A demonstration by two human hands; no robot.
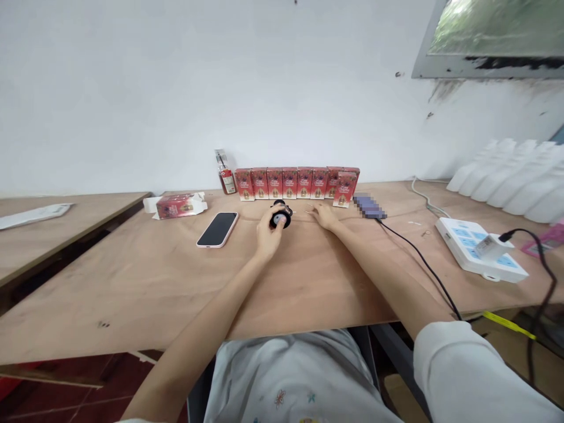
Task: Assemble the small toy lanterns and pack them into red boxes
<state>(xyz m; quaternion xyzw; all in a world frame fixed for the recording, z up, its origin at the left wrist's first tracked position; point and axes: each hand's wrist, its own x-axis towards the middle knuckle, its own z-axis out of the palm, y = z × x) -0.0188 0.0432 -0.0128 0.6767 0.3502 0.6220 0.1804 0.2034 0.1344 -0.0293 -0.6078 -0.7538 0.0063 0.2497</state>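
Note:
My left hand (268, 233) is closed around a small black round object (281, 217) with a pale centre, above the middle of the wooden table (176, 294). Its exact kind is not plain. To its right, my right hand (325, 216) rests low over the table, fingers drawn together and pointing left. A tiny pale sliver shows at those fingertips; what they hold is too small to name. Behind both hands stands a row of red printed boxes (289, 184), upright against the wall. One red box (345, 189) stands in front of the row's right end, close to my right hand.
Left of my hands lie a phone (217, 230) and an opened red box (176, 206). A bottle (226, 178) leans near the wall. On the right are a purple pixelated device (369, 206) with a black cable, a white power strip (480, 249) and several white bottles (511, 179).

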